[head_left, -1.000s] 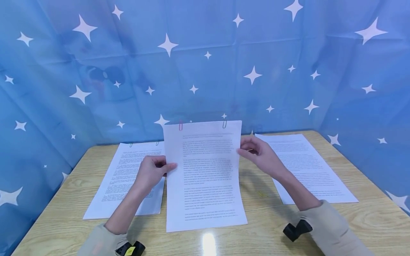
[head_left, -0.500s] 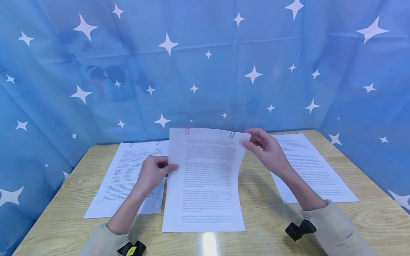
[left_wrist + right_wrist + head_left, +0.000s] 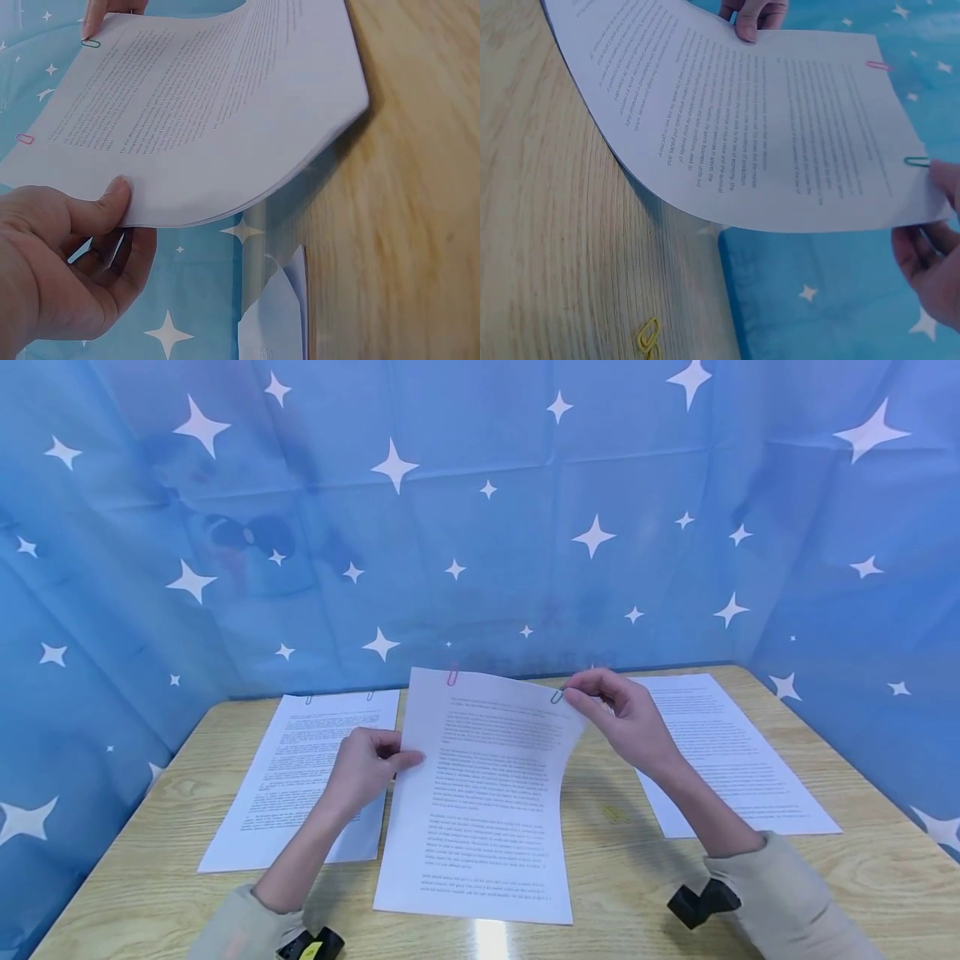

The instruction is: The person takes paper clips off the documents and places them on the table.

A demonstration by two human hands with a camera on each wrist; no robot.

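Note:
A stack of printed papers [image 3: 487,802] is held up slanting over the table between both hands. Along its top edge are a pink paper clip [image 3: 452,675] and a dark green paper clip [image 3: 557,697]. My left hand [image 3: 367,764] pinches the stack's left edge, thumb on the printed face. At the top right corner, my right hand [image 3: 626,718] pinches the papers, its thumb at the end of the green clip. The right wrist view shows the papers [image 3: 780,135] bending in a curve, with the fingers of the right hand behind them.
Another printed stack [image 3: 300,777] with two clips on its top edge lies at the left of the wooden table [image 3: 847,893]. More printed paper [image 3: 735,760] lies at the right. Yellow paper clips [image 3: 649,334] lie between. A blue star-patterned curtain [image 3: 480,527] hangs behind.
My right hand has gone from the right edge to the top right corner, by the green clip. The stack has tilted clockwise, its top right corner lower and bent. The left hand keeps its grip.

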